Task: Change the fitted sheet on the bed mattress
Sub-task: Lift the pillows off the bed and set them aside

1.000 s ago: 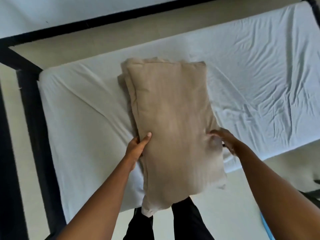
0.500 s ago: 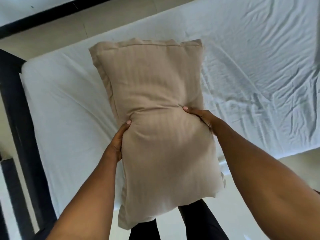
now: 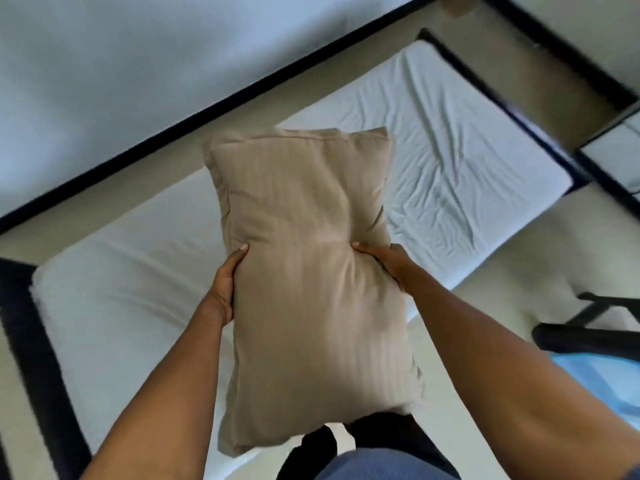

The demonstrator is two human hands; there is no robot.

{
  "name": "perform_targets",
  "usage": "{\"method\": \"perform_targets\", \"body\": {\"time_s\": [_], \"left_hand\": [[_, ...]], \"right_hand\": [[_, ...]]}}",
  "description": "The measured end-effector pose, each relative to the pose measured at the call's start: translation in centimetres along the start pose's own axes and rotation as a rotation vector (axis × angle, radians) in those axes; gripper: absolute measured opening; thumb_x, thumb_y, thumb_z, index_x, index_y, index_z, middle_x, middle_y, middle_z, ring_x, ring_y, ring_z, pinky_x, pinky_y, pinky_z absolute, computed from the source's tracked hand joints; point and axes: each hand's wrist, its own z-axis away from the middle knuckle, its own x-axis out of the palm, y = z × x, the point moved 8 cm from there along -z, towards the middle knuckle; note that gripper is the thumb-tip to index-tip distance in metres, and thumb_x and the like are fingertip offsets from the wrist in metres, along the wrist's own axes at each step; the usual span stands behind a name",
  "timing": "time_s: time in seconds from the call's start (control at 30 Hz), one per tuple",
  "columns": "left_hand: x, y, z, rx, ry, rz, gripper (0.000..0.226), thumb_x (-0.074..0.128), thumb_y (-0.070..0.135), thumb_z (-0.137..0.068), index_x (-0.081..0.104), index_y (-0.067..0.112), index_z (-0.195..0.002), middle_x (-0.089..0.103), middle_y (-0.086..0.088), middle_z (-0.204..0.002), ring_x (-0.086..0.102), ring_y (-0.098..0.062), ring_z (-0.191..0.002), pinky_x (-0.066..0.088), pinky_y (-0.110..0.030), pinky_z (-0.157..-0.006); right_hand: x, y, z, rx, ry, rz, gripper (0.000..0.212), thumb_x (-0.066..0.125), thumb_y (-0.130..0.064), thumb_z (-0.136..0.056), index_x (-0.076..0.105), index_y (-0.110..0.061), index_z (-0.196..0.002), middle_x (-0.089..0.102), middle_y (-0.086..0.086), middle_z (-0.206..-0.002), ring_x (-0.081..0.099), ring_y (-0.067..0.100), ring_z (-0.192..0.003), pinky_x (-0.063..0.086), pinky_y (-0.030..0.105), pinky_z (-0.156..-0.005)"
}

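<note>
The pale, smooth wall (image 3: 138,64) fills the upper left, edged at its foot by a straight black band. Below it the long rectangular mattress (image 3: 114,306) runs diagonally across the view. The white fitted sheet (image 3: 450,143) is on the mattress, stretched over its rounded corners. The cloth looks flat and matte at the left end and is rumpled into many fine creases at the right end. A black bed frame (image 3: 38,344) with flat, straight bars borders the mattress at the left end and again at the far right end. The beige floor (image 3: 519,282) shows along the near and far sides of the bed.

A plump oblong pillow (image 3: 311,289) in a tan case is held up lengthwise above the middle of the bed and hides that part of the sheet. Its fabric has faint woven stripes and a flat stitched border, and it is pinched in at the waist. Its lower end hangs over the person's dark trousers.

The left hand (image 3: 225,285) clasps the pillow's left edge, thumb on the front face. The right hand (image 3: 388,263) clasps the right edge opposite. Each grip is closed on the soft filling, denting it.
</note>
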Motion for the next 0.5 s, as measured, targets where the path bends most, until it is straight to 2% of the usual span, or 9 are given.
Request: {"method": "perform_targets", "body": {"time_s": [0.1, 0.17, 0.27, 0.37, 0.43, 0.5], "left_hand": [[7.1, 3.6, 1.9, 0.074, -0.103, -0.118, 0.036, 0.059, 0.053, -0.095, 0.072, 0.024, -0.113, 0.078, -0.005, -0.110, 0.070, -0.025, -0.108, 0.053, -0.041, -0.097], [12.4, 5.4, 2.8, 0.108, -0.164, -0.187, 0.038, 0.059, 0.054, -0.095, 0.072, 0.024, -0.115, 0.079, -0.003, -0.106, 0.069, -0.023, -0.107, 0.053, -0.038, -0.093], [20.1, 7.8, 3.4, 0.152, -0.236, -0.301, 0.051, 0.062, 0.061, -0.089, 0.070, 0.025, -0.125, 0.077, -0.003, -0.113, 0.068, -0.025, -0.113, 0.050, -0.042, -0.101], [29.2, 9.4, 3.9, 0.196, -0.287, -0.378, 0.054, 0.063, 0.063, -0.088, 0.069, 0.026, -0.126, 0.077, -0.002, -0.113, 0.067, -0.024, -0.114, 0.050, -0.041, -0.100], [35.2, 10.1, 3.9, 0.232, -0.319, -0.417, 0.057, 0.062, 0.068, -0.087, 0.067, 0.027, -0.126, 0.077, -0.001, -0.113, 0.068, -0.023, -0.114, 0.050, -0.041, -0.100], [41.4, 10.1, 3.5, 0.256, -0.331, -0.438, 0.073, 0.060, 0.078, -0.082, 0.062, 0.028, -0.135, 0.074, -0.002, -0.121, 0.067, -0.024, -0.116, 0.048, -0.045, -0.106]], "right_hand": [[-6.4, -0.5, 4.4, -0.059, 0.109, -0.123, 0.047, 0.090, -0.045, -0.073, 0.059, -0.023, -0.101, 0.068, -0.003, -0.101, 0.067, 0.016, -0.092, 0.053, 0.031, -0.070], [-11.1, -0.7, 6.5, -0.093, 0.173, -0.187, 0.046, 0.090, -0.047, -0.071, 0.059, -0.024, -0.095, 0.070, -0.001, -0.104, 0.069, 0.019, -0.096, 0.057, 0.036, -0.081], [-17.8, -1.1, 8.1, -0.132, 0.244, -0.253, 0.051, 0.092, -0.051, -0.066, 0.066, -0.021, -0.099, 0.075, 0.001, -0.105, 0.071, 0.022, -0.099, 0.059, 0.042, -0.093], [-25.8, -1.7, 9.1, -0.183, 0.307, -0.327, 0.052, 0.092, -0.050, -0.067, 0.068, -0.018, -0.099, 0.076, 0.002, -0.101, 0.073, 0.022, -0.095, 0.061, 0.040, -0.086], [-31.4, -2.3, 8.6, -0.224, 0.336, -0.355, 0.052, 0.092, -0.048, -0.068, 0.071, -0.014, -0.101, 0.078, 0.002, -0.096, 0.075, 0.020, -0.088, 0.062, 0.035, -0.076], [-37.3, -3.0, 7.9, -0.261, 0.349, -0.365, 0.049, 0.092, -0.047, -0.069, 0.073, -0.014, -0.099, 0.079, 0.001, -0.089, 0.076, 0.018, -0.082, 0.061, 0.030, -0.066]]}}
